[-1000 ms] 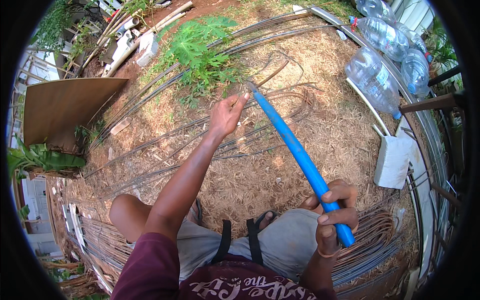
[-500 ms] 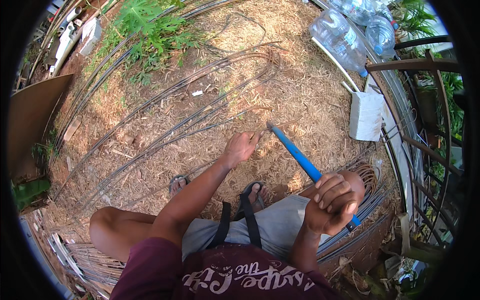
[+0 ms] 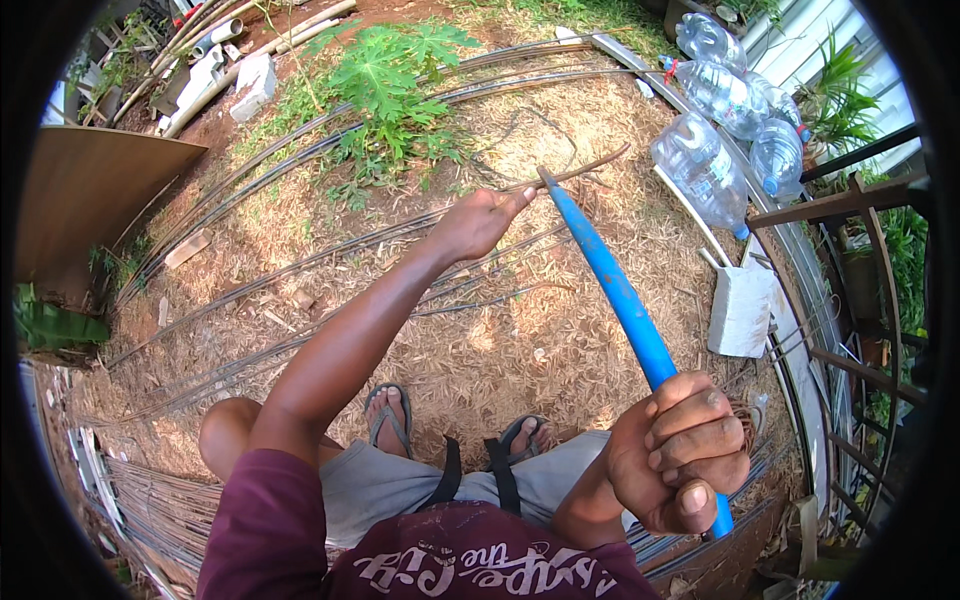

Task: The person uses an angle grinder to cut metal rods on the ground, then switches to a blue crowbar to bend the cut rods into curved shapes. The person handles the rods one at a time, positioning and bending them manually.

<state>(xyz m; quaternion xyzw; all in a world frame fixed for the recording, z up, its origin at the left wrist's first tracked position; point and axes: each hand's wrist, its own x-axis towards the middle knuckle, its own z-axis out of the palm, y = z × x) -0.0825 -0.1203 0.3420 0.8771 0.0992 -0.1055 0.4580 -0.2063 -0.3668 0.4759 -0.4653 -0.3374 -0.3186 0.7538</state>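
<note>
My left hand (image 3: 482, 222) reaches forward, its fingers closed on a thin rusty metal rod (image 3: 607, 162) just left of a long blue bar (image 3: 620, 285). The bar's dark metal tip touches or lies right at the rod; which, I cannot tell. My right hand (image 3: 682, 452) wraps round the bar's lower part near my right thigh, with the handle's end poking out below the fist. Beneath the rod, long dark rods and bent loops (image 3: 300, 262) lie on dry leaf litter. My sandalled feet (image 3: 390, 420) are below, between my hands.
Large plastic bottles (image 3: 697, 172) and a white block (image 3: 740, 310) are at the right beside a rusty metal grid (image 3: 865, 205). A leafy plant (image 3: 385, 85) grows ahead. A curved brown board (image 3: 105, 200) and pipes (image 3: 210, 80) are at the upper left. More rods lie near my knees.
Since half a second ago my left hand has moved up and forward with the rod, the bar's tip rising with it. My right fist sits lower, and the view has shifted.
</note>
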